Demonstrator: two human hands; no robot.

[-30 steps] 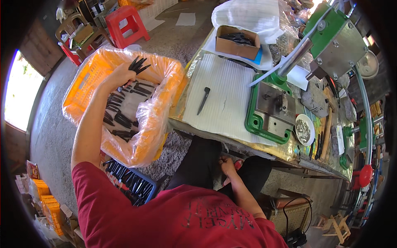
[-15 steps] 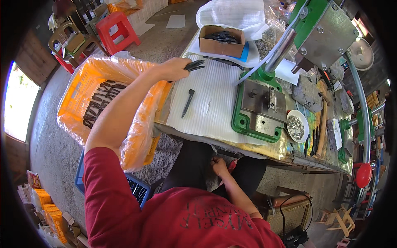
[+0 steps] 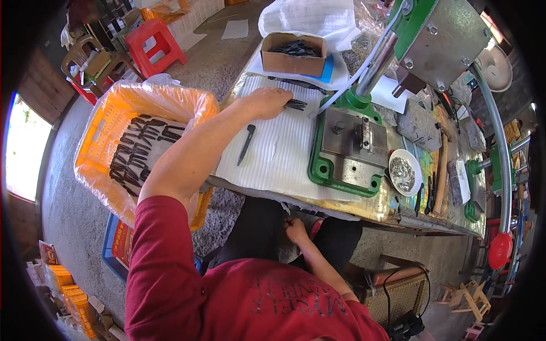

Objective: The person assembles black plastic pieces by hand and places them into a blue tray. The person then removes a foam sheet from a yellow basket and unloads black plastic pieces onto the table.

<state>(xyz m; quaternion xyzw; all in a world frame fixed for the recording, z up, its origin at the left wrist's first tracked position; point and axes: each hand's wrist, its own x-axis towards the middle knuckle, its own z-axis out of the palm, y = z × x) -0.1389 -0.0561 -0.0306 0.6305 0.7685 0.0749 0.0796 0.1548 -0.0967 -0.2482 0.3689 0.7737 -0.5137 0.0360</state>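
Observation:
My left hand [image 3: 272,103] is closed round a small bundle of slim black pieces [image 3: 296,104], held over the far part of the white foam sheet [image 3: 278,153]; their near ends are hidden in my palm. One loose black piece [image 3: 246,145], wider at one end, lies on the sheet below my forearm. Right of the sheet stands a green hand press [image 3: 350,153] with a steel block on its base. My right hand [image 3: 296,230] rests in my lap, fingers curled, with nothing visible in them.
An orange crate [image 3: 94,142] lined with clear plastic holds rows of black pieces at the left. More fill a cardboard box [image 3: 293,61] at the back. A white bowl [image 3: 404,173] of small metal parts sits right of the press. The press lever has a red knob [image 3: 500,250].
My left hand has moved right with the bundle, from near the crate to farther over the foam sheet. My right hand stays in my lap. The view has shifted slightly.

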